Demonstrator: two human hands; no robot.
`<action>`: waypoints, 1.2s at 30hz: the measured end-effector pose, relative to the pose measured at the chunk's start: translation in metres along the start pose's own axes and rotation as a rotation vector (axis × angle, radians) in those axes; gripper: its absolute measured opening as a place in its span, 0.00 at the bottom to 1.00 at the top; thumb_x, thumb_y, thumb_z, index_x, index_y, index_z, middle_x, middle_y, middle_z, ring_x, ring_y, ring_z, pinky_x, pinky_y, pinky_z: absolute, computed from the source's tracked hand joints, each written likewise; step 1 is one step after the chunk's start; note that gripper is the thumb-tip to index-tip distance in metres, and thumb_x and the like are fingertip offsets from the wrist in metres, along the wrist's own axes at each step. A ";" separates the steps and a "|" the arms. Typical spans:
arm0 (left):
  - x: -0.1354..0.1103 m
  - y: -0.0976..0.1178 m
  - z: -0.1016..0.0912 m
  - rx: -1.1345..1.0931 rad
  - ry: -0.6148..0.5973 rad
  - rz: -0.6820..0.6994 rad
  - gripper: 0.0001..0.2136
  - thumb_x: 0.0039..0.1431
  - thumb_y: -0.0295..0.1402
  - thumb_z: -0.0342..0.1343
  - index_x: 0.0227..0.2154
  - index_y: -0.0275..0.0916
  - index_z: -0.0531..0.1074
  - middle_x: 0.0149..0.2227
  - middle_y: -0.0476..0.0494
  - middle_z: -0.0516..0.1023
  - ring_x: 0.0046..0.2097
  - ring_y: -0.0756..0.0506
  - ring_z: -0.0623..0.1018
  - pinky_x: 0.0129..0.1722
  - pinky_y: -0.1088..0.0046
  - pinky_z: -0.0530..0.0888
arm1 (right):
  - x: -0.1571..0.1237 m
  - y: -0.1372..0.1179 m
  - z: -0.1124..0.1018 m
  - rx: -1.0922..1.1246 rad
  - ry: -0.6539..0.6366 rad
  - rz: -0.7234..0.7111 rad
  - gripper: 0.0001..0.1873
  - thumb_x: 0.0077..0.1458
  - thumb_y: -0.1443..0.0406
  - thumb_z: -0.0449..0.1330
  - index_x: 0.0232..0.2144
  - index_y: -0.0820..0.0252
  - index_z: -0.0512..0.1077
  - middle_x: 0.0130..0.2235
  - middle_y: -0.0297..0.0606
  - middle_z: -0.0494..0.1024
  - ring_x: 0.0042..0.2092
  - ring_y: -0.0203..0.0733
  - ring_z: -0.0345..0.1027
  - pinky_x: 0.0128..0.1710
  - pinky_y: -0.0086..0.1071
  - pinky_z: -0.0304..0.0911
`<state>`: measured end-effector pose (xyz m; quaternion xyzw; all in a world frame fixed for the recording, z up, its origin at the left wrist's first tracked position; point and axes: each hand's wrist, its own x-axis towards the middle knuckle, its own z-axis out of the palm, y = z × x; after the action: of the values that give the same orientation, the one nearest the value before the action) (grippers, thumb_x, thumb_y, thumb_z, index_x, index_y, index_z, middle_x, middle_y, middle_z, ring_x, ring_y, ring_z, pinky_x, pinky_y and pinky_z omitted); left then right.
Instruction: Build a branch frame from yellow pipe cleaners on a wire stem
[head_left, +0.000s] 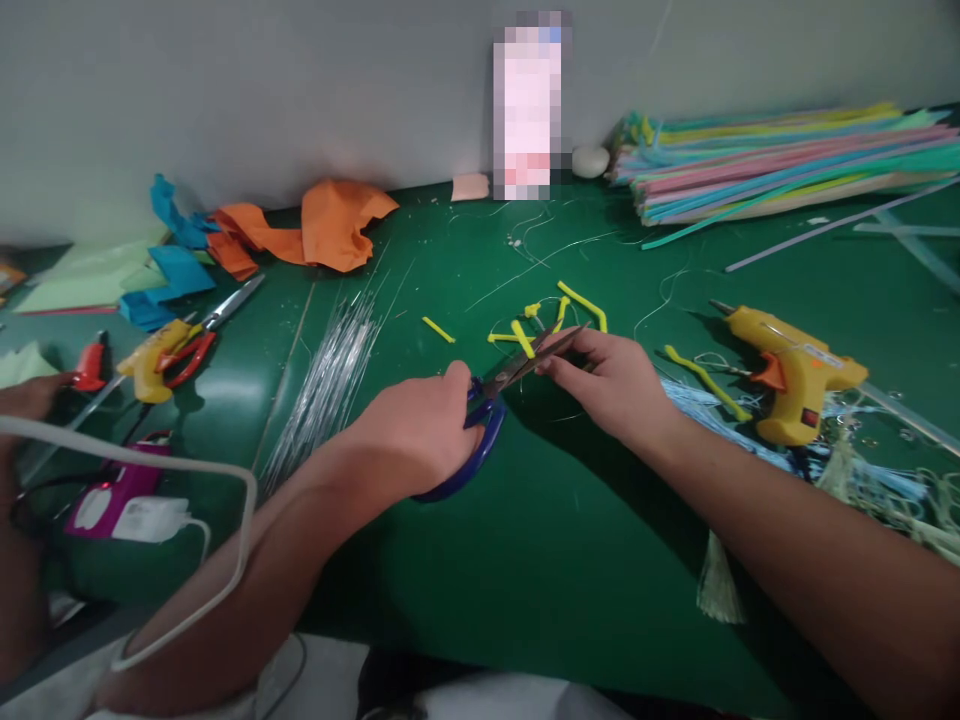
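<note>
Gripping blue-handled scissors (502, 379) in my closed left hand (420, 425), my right hand (611, 380) pinching in beside the blades (553, 349), cannot tell on what, yellow pipe-cleaner pieces (523, 340) lying beyond.

Free counter (517, 570) btwn the forearms (315, 510), from below L grip (424, 430) & R grip (604, 378) to front edge. Ahead, scissors (491, 425) + yellow bits (523, 338) block the mid. Wires (334, 365) hem L side; glue gun (799, 370) & tassel (720, 585) crowd R. Cord (244, 510) crosses L forearm. Stem pile (772, 170) bars back R. Narrow gap btwn wires & scissors.
</note>
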<state>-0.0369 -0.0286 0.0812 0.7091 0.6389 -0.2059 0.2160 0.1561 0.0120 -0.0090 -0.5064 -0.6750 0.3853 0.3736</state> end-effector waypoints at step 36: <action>-0.011 -0.012 0.020 -0.051 0.079 0.097 0.11 0.62 0.36 0.48 0.45 0.38 0.62 0.40 0.38 0.77 0.40 0.37 0.79 0.36 0.62 0.71 | -0.021 -0.036 0.003 0.001 0.082 0.010 0.05 0.51 0.65 0.59 0.28 0.52 0.76 0.36 0.35 0.83 0.40 0.45 0.77 0.41 0.39 0.70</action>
<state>-0.0500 -0.0480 0.0703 0.7410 0.6169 -0.1507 0.2185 0.1432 -0.0161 0.0194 -0.5251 -0.6562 0.3665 0.3992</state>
